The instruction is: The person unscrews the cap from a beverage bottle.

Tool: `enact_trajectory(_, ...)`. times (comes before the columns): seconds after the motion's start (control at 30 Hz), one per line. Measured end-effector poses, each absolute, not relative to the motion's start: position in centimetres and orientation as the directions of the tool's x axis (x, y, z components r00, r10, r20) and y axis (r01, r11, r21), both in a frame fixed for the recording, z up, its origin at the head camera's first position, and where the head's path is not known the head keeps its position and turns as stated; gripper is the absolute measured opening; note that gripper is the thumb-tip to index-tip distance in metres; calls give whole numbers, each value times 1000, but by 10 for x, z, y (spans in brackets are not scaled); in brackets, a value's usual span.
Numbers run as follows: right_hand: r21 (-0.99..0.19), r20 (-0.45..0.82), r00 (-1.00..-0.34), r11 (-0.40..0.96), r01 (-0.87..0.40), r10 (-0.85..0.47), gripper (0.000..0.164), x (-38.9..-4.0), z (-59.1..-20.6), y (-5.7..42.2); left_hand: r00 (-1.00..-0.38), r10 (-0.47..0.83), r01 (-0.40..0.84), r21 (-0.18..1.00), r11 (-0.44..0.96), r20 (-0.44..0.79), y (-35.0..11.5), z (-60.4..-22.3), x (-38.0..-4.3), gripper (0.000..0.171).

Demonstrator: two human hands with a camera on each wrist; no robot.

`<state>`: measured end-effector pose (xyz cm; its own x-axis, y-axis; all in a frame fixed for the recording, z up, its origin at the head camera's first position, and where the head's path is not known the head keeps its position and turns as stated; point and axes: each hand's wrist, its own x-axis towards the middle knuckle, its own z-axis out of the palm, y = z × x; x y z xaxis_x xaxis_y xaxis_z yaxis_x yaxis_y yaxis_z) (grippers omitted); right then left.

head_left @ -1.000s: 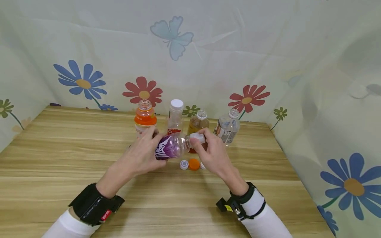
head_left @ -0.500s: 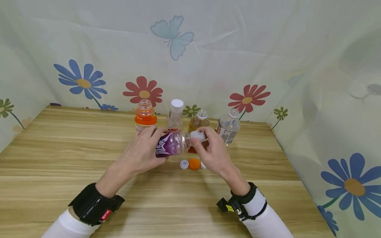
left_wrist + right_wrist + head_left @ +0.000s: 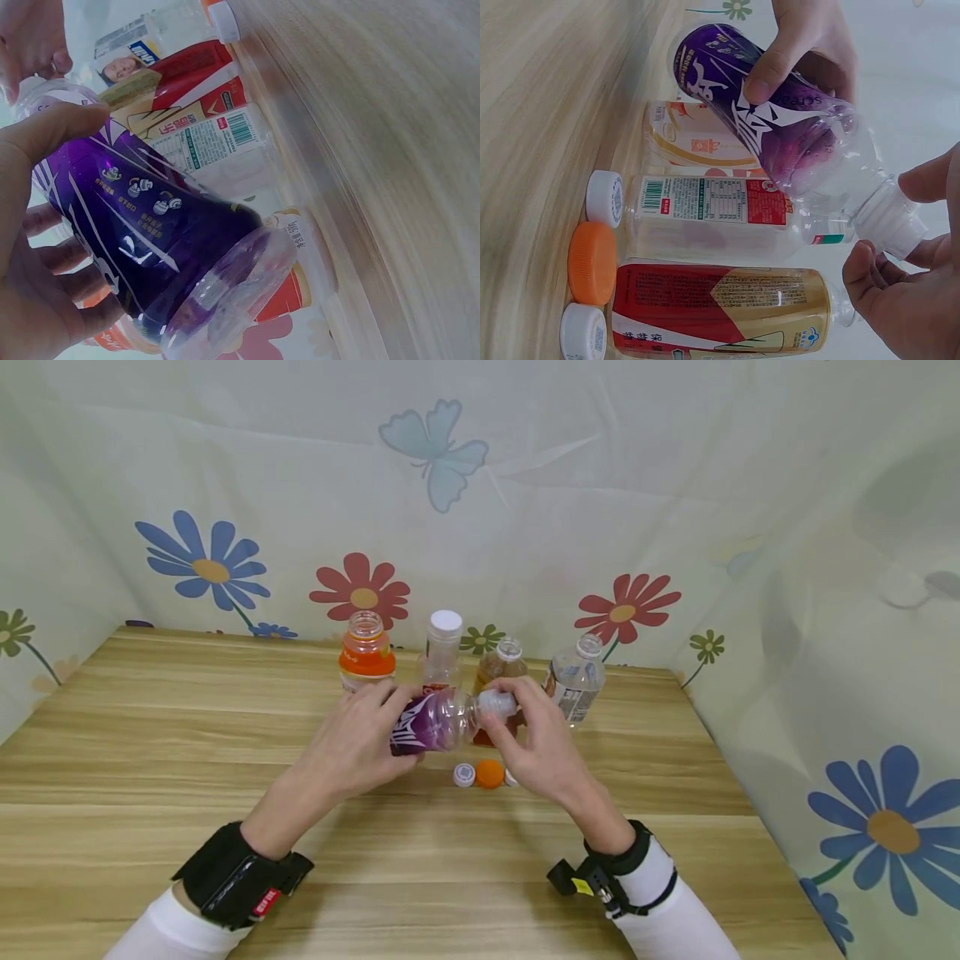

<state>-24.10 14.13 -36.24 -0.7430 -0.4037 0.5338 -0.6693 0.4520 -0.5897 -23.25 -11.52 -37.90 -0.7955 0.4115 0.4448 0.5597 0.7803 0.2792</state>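
A clear plastic bottle (image 3: 431,723) with a purple label is held tilted nearly on its side above the table. My left hand (image 3: 362,739) grips it around the label; in the left wrist view the thumb lies across the top and the fingers curl beneath. My right hand (image 3: 542,743) pinches the translucent white cap (image 3: 889,225) at the bottle's neck between thumb and fingers. Below the bottle, two white caps (image 3: 464,775) and an orange cap (image 3: 490,774) lie in a row on the table, one white cap partly hidden by my right hand.
Behind my hands stand an uncapped orange-labelled bottle (image 3: 367,652), a clear bottle with a white cap (image 3: 446,647), an uncapped red-and-gold-labelled bottle (image 3: 727,307) and an uncapped clear bottle (image 3: 576,677). A flowered cloth (image 3: 525,527) rises behind the wooden table (image 3: 187,735).
The purple-labelled bottle has risen slightly and leveled a little in my left hand. My right fingers have shifted slightly around the cap. The standing bottles and loose caps stay put.
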Motion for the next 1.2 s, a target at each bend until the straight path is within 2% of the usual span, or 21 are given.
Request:
enact_trajectory(0.47, -566, 498, -725, 456, -687, -475, 35, -241, -358, 142, -812, 427, 550, 275, 789, 399, -121, -372, -234, 80)
enact_trajectory(0.73, -586, 440, -779, 514, -626, -447, 45, -240, -361, 140, -818, 432, 545, 273, 793, 379, -125, -372, -236, 76)
enact_trajectory(0.93, -634, 369, -857, 576, -516, -360, 50, -238, -362, 139, -830, 426, 530, 274, 802, 360, -126, -372, -234, 76)
enact_trajectory(1.2, -681, 316, -889, 574, -455, -330, 38, -236, -364, 143, -835, 433, 522, 241, 818, 338, -124, -368, -232, 79)
